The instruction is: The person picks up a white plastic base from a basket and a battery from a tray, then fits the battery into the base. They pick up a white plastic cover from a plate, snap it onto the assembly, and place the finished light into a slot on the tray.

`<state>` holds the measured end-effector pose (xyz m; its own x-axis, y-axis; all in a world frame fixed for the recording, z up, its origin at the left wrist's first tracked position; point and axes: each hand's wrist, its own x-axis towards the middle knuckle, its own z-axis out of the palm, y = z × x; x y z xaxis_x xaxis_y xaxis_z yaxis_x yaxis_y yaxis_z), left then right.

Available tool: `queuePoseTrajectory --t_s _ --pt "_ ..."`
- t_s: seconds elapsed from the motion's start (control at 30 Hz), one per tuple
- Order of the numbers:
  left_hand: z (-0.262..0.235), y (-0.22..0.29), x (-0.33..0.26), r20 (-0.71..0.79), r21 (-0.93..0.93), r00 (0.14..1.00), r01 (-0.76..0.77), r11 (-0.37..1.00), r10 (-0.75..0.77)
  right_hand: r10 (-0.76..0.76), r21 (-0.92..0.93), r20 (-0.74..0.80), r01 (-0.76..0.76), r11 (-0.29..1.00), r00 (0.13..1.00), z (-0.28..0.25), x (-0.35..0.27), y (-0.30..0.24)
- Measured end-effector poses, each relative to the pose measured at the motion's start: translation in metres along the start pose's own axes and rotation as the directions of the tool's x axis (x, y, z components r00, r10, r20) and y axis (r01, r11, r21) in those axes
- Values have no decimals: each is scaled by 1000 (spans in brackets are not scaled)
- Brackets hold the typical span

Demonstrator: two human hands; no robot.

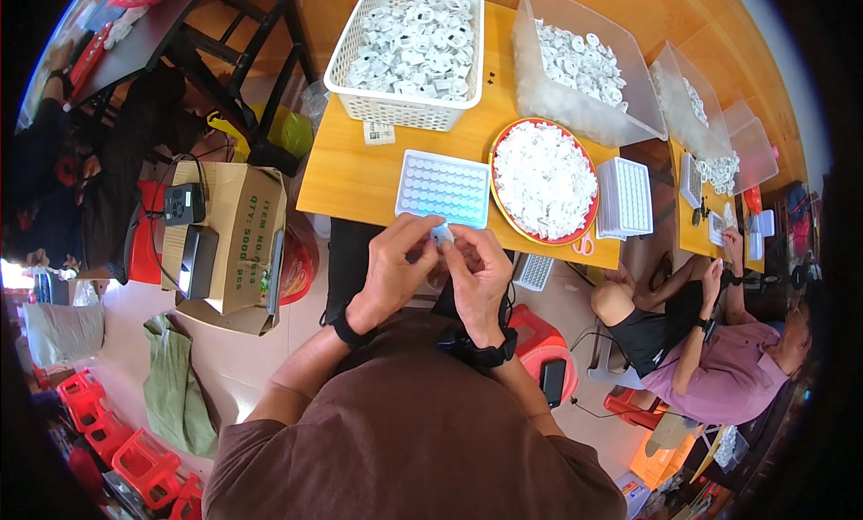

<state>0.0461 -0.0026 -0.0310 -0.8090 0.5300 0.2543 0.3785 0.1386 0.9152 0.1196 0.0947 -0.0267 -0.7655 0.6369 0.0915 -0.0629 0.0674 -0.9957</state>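
Observation:
My left hand (397,257) and my right hand (479,270) meet just off the table's front edge. Between their fingertips they pinch a small white plastic part (441,235); its finer shape is partly covered by my fingers. Right beyond my hands lies a white tray (443,186) with rows of round pockets. To its right, a red-rimmed round tray (594,205) holds a heap of small white parts (545,180). A stack of similar pocketed trays (624,196) stands beside that, and pink-handled scissors (583,244) lie at the table edge.
A white basket (395,112) and a clear bin (593,115), both full of white parts, stand at the table's back. On the left is an open cardboard box (235,250). A red stool (542,345) with a phone stands close on my right; another person (719,367) sits farther right.

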Motion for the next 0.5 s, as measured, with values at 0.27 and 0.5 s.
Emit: queuePoseTrajectory --t_s 0.27,0.5 --pt "-9 -2 5 165 -655 948 312 688 -273 -169 -151 -45 161 975 985 1 0 6" --pt "-12 -1 5 278 -752 889 437 494 -364 -195 -276 -29 180 944 980 2 -1 -1"
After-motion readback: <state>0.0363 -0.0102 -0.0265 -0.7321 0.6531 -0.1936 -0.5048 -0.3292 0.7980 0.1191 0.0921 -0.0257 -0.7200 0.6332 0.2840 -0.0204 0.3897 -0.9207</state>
